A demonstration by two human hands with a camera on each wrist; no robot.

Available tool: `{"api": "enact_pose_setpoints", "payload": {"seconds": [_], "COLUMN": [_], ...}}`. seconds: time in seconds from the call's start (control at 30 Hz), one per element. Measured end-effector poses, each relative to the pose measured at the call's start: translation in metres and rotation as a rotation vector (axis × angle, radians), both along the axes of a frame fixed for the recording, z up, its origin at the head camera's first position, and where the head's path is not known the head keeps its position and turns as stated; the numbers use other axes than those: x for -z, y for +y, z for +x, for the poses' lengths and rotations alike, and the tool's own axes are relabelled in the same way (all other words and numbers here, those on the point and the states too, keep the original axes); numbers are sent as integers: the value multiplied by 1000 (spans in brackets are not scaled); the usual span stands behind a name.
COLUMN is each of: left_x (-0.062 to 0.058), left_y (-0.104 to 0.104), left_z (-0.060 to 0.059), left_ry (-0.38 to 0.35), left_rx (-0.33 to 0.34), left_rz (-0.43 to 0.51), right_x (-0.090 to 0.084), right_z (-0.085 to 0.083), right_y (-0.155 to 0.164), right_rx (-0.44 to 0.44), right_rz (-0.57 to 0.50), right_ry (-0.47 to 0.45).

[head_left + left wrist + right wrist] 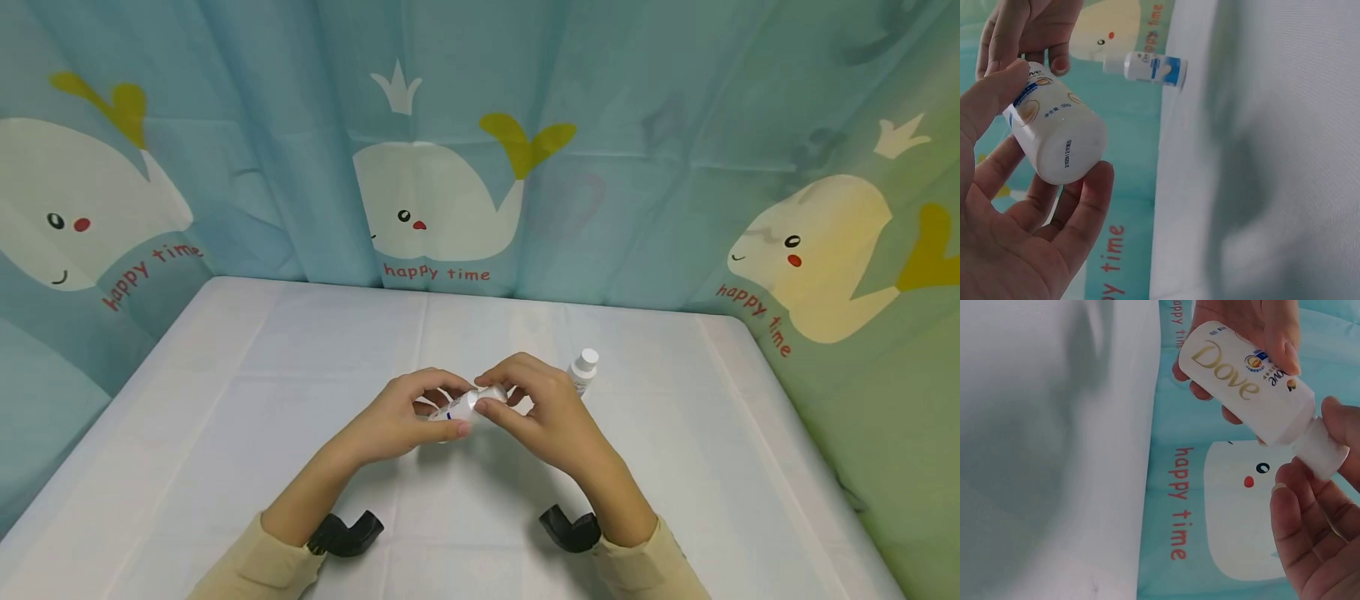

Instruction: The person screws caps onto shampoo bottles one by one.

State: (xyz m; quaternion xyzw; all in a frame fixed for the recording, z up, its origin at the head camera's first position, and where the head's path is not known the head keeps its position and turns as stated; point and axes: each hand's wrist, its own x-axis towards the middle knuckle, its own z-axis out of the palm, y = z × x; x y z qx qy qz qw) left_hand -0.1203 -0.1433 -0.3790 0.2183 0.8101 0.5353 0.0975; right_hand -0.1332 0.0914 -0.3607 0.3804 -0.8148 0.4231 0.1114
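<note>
A small white Dove bottle point(1241, 381) is held tilted above the white table, with gold lettering on its side. My left hand point(412, 417) grips its body, thumb on the near side and fingers around the far side. In the left wrist view the round base of this bottle point(1063, 134) faces the camera, a printed date on it. My right hand point(547, 408) pinches the white cap point(1321, 450) between thumb and fingers. Behind the right hand stands a second white bottle point(585, 367), partly hidden by that hand; its label point(1171, 70) has a blue part.
A white cloth covers the table point(300, 350). Along its back and sides hangs a blue-green curtain point(637, 225) with whale prints and "happy time" lettering. Black wrist mounts point(352, 533) sit near both cuffs, low over the table.
</note>
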Motion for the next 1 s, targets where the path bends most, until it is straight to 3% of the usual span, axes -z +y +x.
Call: {"api": "enact_pose_setpoints", "payload": {"seconds": [0.4,1.0], "left_x": [1,1], "left_y": [0,1], "left_z": [-2,-3], "left_ry": [-7,-18], "left_rx": [-54,-31], "left_rz": [7,22], "right_x": [-3,1], "right_z": [0,-1], "right_y": [4,3], "right_rx": [-42,-25], "right_rz": [10,-31], "right_ry": [-32,-48]}}
